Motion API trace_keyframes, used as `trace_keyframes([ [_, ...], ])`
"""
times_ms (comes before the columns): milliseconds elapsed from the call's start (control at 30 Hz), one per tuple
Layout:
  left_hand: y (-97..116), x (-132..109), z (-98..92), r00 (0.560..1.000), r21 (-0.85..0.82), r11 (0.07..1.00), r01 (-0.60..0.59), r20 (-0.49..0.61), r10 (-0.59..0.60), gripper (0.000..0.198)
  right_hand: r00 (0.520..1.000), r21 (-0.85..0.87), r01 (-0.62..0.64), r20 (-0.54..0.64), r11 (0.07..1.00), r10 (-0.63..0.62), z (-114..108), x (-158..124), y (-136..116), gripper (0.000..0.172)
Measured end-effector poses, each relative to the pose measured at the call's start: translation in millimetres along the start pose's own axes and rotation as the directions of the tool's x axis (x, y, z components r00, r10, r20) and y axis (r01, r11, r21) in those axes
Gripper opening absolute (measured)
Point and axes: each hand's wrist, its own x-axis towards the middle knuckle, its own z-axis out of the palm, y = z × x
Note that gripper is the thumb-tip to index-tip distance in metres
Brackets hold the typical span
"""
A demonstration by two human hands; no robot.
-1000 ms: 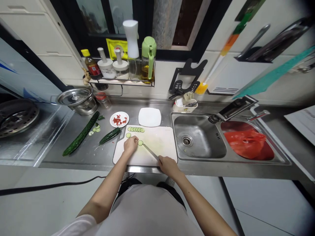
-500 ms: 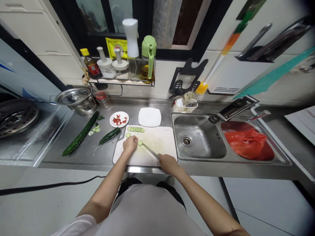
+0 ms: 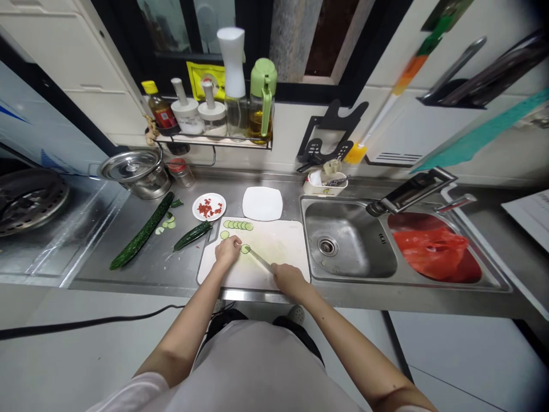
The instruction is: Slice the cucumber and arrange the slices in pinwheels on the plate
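On the white cutting board (image 3: pixel 283 246) my left hand (image 3: pixel 227 252) is closed over a piece of cucumber, mostly hidden under the fingers. My right hand (image 3: pixel 288 279) grips the handle of a knife (image 3: pixel 259 260), whose blade points up-left and meets a cucumber slice (image 3: pixel 245 249) beside my left fingers. A row of several slices (image 3: pixel 237 225) lies along the board's far edge, with one loose slice (image 3: pixel 224 234) below it.
A long cucumber (image 3: pixel 141 232), a short cucumber piece (image 3: pixel 192 235) and scraps lie left of the board. Behind are a small plate of chopped red chilli (image 3: pixel 208 207) and an empty white plate (image 3: pixel 262 203). A double sink (image 3: pixel 349 243) holds a red bag (image 3: pixel 433 252) at right. A lidded pot (image 3: pixel 135 171) stands back left.
My right hand and the knife have shifted slightly left, toward my left hand. The view has tilted a little; the left hand has stayed in place.
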Motion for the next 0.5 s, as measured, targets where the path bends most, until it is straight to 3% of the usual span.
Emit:
trace_keyframes([
  [500, 0.1, 3.3, -1.3, 0.999, -0.005, 1.000, 0.012, 0.034, -0.011, 0.017, 0.999, -0.010, 0.021, -0.031, 1.000, -0.021, -1.5, 6.2, -5.2, 0.032],
])
